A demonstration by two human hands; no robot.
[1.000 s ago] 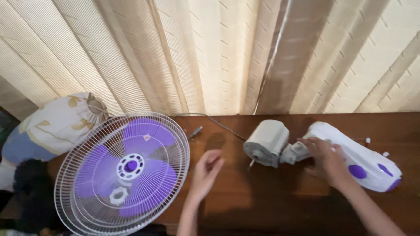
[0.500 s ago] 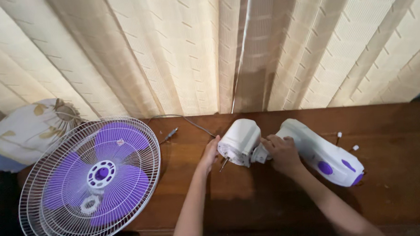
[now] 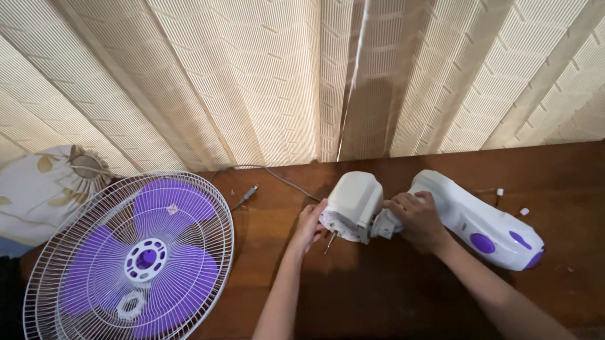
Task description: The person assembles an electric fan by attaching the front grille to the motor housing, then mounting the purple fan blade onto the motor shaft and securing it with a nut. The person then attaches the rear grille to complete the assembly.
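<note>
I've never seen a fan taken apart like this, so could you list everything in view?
fan motor housing: one, white, table centre, a thin shaft poking out below
fan body: one, white with purple buttons, lying to the right of the housing
fan grille: one, white wire, over purple blades, on the table's left end
cable: one, grey, along the table's back edge
small white pieces: two, behind the body
table: one, dark brown wood
curtain: cream, behind the table
cushion: one, white with leaf print, far left
left hand: fingers on the housing's left side
right hand: at the joint between housing and body
</note>
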